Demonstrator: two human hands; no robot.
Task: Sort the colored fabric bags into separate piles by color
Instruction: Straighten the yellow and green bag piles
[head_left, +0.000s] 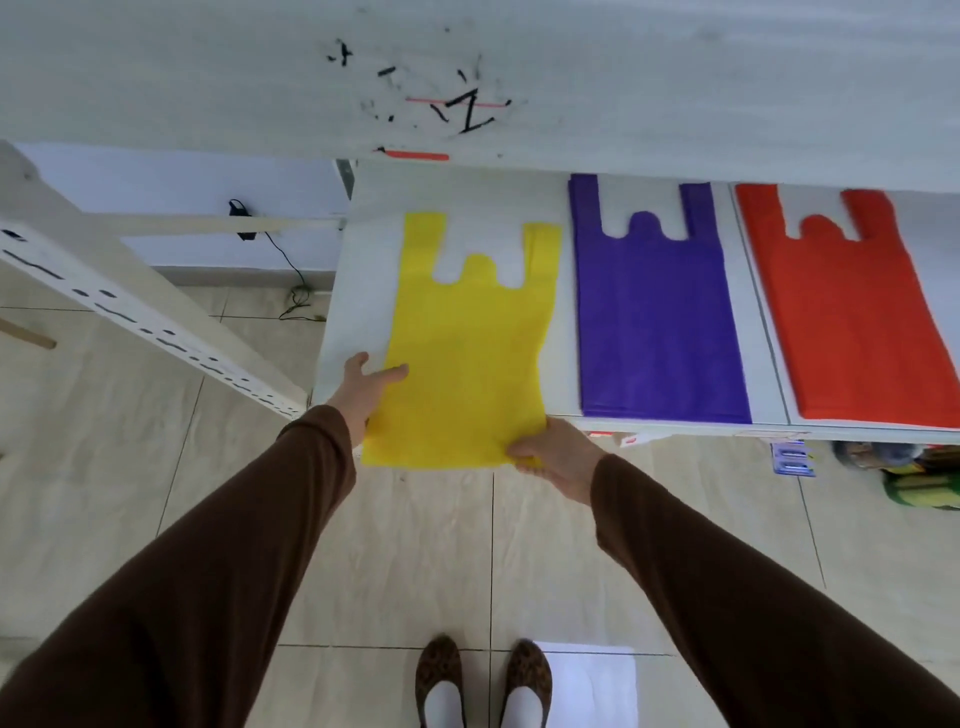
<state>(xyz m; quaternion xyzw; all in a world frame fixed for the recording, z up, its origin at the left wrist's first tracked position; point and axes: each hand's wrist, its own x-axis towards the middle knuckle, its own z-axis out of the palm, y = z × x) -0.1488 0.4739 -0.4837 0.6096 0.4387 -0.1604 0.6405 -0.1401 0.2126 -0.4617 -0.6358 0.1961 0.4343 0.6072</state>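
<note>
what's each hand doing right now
Left hand: gripping the left edge of the yellow fabric bag.
Right hand: pinching its bottom right corner.

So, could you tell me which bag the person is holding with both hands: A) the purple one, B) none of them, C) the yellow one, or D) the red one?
C: the left hand and right hand both hold the near end of the yellow bag, which hangs past the shelf edge, while the purple bag and red bag lie flat and untouched.
</note>
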